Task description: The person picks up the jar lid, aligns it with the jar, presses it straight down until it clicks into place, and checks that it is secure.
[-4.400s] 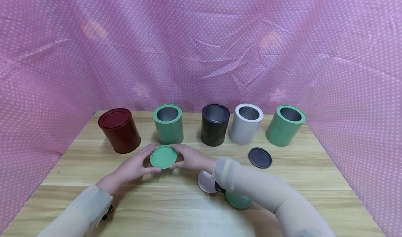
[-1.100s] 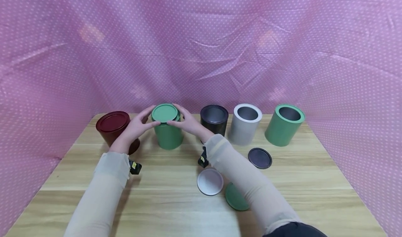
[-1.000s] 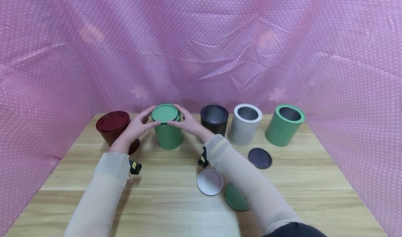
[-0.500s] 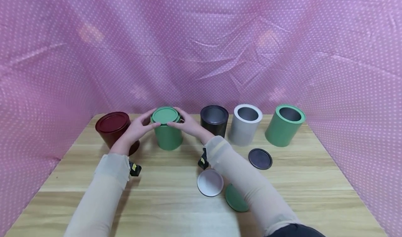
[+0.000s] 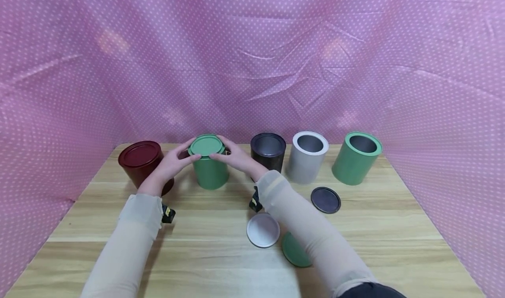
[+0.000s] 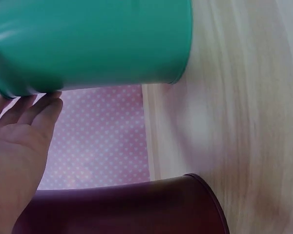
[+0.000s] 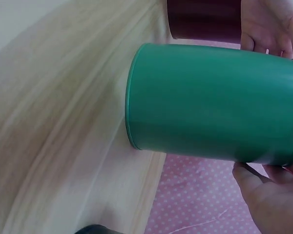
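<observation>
Left hand [image 5: 169, 164] and right hand [image 5: 239, 158] grip the lid [image 5: 206, 145] atop the green can [image 5: 211, 175] between them on the bench [image 5: 205, 263]; centring it, then pressing evenly from both sides, should seat it best.

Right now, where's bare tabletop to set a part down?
Bare table: front middle, between left sleeve and white lid; front right, beyond right sleeve and in front of black lid.
Crowded: back row. Left hand and right hand flank the green can beside the red can; black can and white can stand close.
</observation>
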`<move>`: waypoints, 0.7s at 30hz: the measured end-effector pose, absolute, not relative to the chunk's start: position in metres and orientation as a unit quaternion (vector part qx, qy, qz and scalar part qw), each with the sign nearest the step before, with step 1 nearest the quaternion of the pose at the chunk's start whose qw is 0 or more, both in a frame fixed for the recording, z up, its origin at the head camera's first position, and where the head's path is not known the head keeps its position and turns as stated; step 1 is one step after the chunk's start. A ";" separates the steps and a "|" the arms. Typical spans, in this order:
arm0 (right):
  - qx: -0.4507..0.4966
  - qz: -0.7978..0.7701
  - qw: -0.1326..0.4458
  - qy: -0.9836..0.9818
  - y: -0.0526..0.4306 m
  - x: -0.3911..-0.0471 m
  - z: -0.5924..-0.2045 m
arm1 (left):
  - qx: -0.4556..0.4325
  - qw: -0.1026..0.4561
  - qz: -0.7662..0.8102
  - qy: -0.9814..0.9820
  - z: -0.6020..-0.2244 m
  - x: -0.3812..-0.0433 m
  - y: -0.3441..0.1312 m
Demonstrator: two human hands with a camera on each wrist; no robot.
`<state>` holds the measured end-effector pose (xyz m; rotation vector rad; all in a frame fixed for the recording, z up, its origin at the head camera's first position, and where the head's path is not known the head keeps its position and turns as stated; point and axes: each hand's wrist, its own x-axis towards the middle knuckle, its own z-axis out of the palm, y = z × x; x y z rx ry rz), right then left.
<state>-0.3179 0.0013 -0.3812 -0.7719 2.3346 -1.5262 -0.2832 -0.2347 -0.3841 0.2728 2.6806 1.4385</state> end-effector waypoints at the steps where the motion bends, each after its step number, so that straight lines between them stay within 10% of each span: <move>1: -0.268 -0.516 0.122 0.804 0.001 -0.318 -0.380 | 0.092 0.042 0.470 0.877 -0.384 -0.283 -0.235; 21: -0.217 -0.507 0.150 0.820 0.002 -0.317 -0.372 | 0.116 0.044 0.473 0.872 -0.379 -0.282 -0.232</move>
